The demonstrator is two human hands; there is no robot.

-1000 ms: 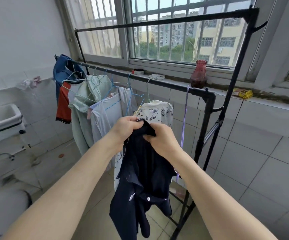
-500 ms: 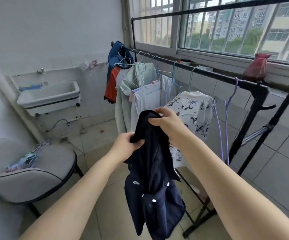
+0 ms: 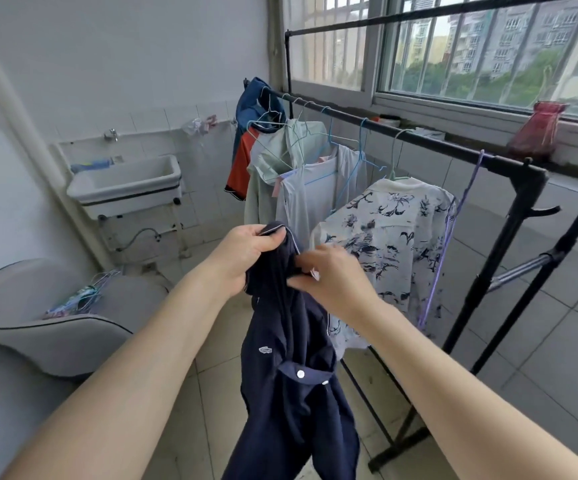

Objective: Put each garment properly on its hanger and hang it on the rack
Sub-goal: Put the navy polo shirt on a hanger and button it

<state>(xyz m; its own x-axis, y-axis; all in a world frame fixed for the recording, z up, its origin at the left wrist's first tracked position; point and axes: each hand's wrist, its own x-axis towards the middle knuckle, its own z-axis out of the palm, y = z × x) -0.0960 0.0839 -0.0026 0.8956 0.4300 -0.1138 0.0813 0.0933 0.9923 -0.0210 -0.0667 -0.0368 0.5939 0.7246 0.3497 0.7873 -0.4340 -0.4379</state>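
Turning left since a second ago, we now hold the navy polo bunched at its collar, left hand and right hand both gripping, spare hangers at nine o'clock, unhangered yet.

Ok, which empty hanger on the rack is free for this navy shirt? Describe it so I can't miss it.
Follow the black rack's lower rail toward its right end post. Just right of the floral shirt hangs the purple hanger. It is the only one there with no garment on it, a thin lilac loop dangling long below the rail.
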